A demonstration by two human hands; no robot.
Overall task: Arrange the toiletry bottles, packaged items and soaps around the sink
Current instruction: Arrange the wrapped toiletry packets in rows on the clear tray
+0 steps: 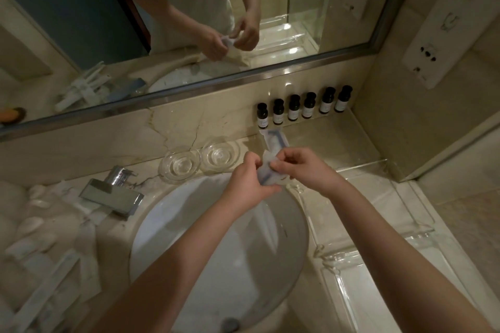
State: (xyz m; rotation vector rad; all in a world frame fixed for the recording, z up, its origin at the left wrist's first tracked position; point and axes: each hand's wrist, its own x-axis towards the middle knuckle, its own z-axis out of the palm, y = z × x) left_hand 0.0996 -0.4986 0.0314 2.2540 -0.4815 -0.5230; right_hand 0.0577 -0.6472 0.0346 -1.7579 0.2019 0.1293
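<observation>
Both hands meet over the far rim of the white sink point(167, 224). My left hand point(247, 181) and my right hand point(295, 165) both pinch a clear plastic packet with blue print point(266, 174). A second clear packet point(273, 138) lies on the counter just behind them. Several dark toiletry bottles with white labels point(301, 107) stand in a row against the backsplash at the back right. White wrapped soaps point(32, 224) and long white packaged items point(48, 286) lie scattered on the counter at the left.
Two clear glass dishes point(200, 159) sit behind the sink, beside the chrome faucet point(113, 192). A clear acrylic tray point(378, 224) runs along the right counter. The mirror point(189, 21) spans the back wall, and socket plates point(433, 43) are on the right wall.
</observation>
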